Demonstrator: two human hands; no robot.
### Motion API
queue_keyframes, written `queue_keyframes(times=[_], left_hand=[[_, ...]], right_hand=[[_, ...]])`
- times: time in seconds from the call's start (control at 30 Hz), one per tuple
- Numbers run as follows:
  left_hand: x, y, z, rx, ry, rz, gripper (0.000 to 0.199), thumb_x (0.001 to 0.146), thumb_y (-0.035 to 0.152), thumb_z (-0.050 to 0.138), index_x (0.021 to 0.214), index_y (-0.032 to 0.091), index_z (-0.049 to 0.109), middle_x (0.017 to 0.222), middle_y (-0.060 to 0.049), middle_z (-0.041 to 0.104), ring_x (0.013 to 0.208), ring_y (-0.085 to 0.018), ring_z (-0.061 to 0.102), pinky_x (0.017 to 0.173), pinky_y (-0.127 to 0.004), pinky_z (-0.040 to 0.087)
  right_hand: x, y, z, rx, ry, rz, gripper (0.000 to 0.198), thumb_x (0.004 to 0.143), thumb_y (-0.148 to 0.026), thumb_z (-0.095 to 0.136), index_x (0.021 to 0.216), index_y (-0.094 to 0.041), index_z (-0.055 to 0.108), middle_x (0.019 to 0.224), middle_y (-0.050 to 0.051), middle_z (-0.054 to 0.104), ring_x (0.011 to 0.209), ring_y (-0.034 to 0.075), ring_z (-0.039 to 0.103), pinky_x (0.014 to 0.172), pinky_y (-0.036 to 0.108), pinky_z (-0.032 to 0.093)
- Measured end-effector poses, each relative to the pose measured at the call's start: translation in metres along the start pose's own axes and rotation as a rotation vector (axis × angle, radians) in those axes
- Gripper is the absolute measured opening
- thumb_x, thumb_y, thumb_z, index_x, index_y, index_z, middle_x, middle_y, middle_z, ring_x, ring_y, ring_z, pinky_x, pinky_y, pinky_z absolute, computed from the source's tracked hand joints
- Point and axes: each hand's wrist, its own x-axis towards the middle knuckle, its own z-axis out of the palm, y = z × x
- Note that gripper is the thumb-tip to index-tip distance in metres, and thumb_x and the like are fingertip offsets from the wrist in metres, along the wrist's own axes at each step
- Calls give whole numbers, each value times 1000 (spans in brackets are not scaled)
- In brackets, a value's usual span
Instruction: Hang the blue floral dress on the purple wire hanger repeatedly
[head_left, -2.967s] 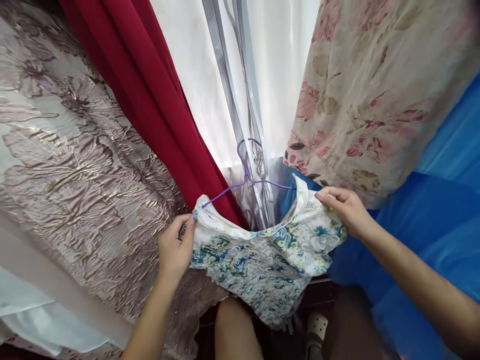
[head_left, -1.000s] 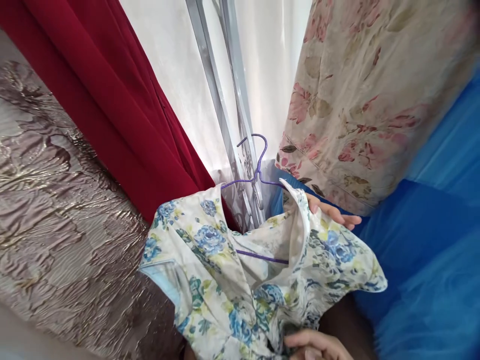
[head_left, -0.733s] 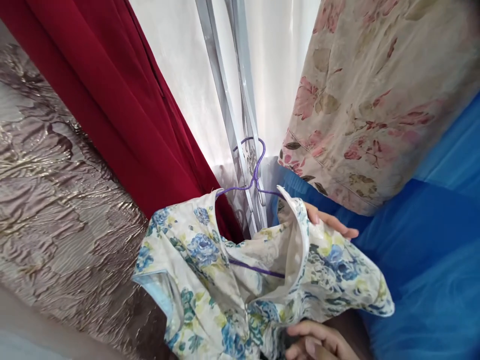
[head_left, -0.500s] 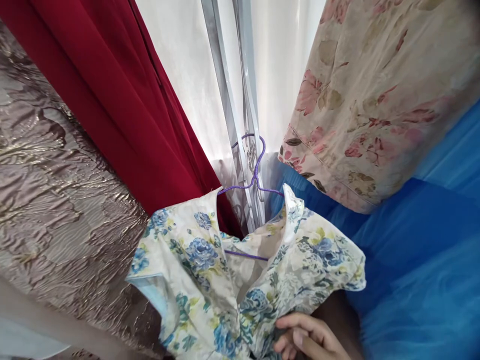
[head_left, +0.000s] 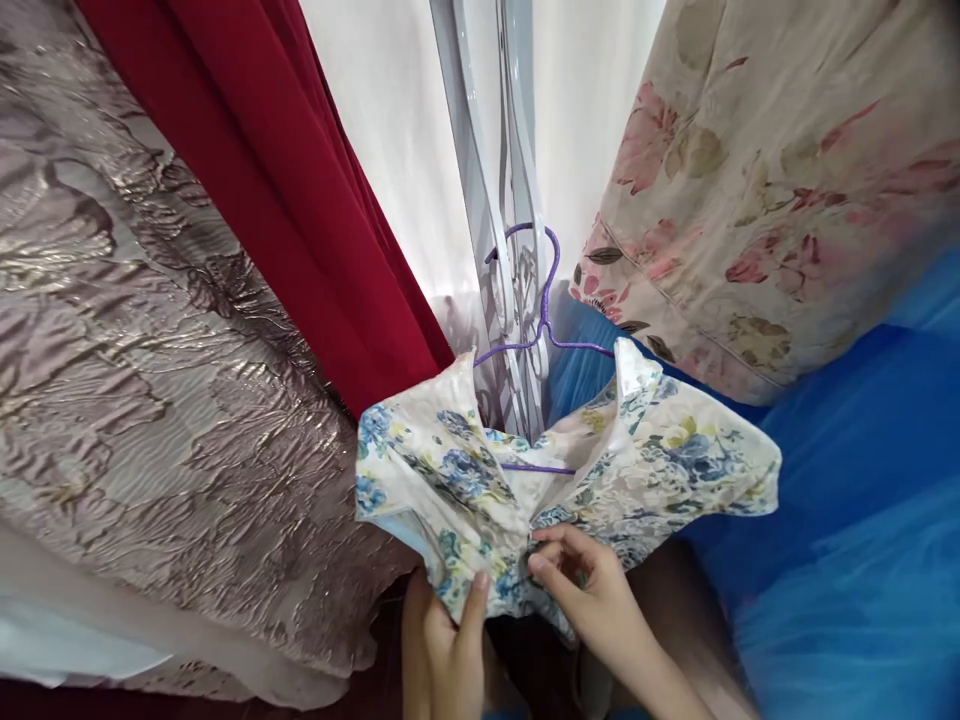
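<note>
Flowered blouse [head_left: 592, 505], spread just ahead of and between two bare hands, on a thin purple hanger [head_left: 545, 316] whose hook rises beyond the fingertips. The left hand [head_left: 450, 650] grips the blouse's lower left front, thumb on top and fingers curled underneath. The right hand [head_left: 589, 590] is at the bottom of the V-shaped neck, thumb and forefinger tips close together; whether cloth is caught between them is hard to tell.

The blouse looks light, soft and floppy, likely to slump where nothing supports it and to crease easily. The shoulders, over the hanger, or the firmer neck edge seem the surest places to take hold. Its cloth is off-white with blue, green and yellow flowers, the short sleeves flaring out beyond each hand.

Left of the left hand hangs crinkled mauve cloth [head_left: 150, 360] with shiny raised flowers; farther ahead on that side falls smooth red cloth [head_left: 300, 220] in long folds. Straight beyond both hands, glossy pale strips [head_left: 480, 150] run upward against white cloth [head_left: 390, 130]. Right of the right hand, filmy blue cloth [head_left: 840, 500] billows beneath a beige panel [head_left: 720, 220] with pink flowers.
</note>
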Motion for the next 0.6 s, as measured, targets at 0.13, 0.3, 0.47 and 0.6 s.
queue_keyframes(times=[0.13, 0.3, 0.47, 0.6], left_hand=[[-16, 1, 6, 96, -12, -8, 54, 71, 46, 81, 117, 18, 71, 103, -13, 75, 109, -36, 69, 89, -41, 57], [-11, -16, 10, -30, 126, 39, 54, 79, 42, 76, 126, 20, 60, 115, -12, 70, 112, -31, 67, 92, -41, 55], [-20, -16, 23, -23, 243, 662, 39, 76, 20, 79, 109, 19, 59, 117, -9, 62, 110, -23, 62, 93, -36, 53], [-27, -7, 48, 137, -201, 718, 23, 87, 14, 65, 109, 19, 62, 108, -10, 65, 104, -23, 65, 89, -36, 55]], right_hand=[[3, -1, 1, -68, 83, -42, 33, 93, -48, 62, 82, -17, 62, 63, 1, 60, 59, 15, 52, 61, 28, 41], [-1, 0, -12, 59, 67, 3, 33, 89, -45, 68, 75, -17, 58, 58, 0, 60, 54, 12, 50, 55, 24, 38], [-9, -2, -21, 68, 78, -2, 30, 86, -39, 73, 72, -16, 60, 58, 1, 65, 53, 12, 53, 55, 23, 39], [-13, -15, -22, 163, 3, 16, 28, 82, -37, 78, 73, -16, 62, 54, 0, 65, 50, 11, 54, 53, 21, 39]])
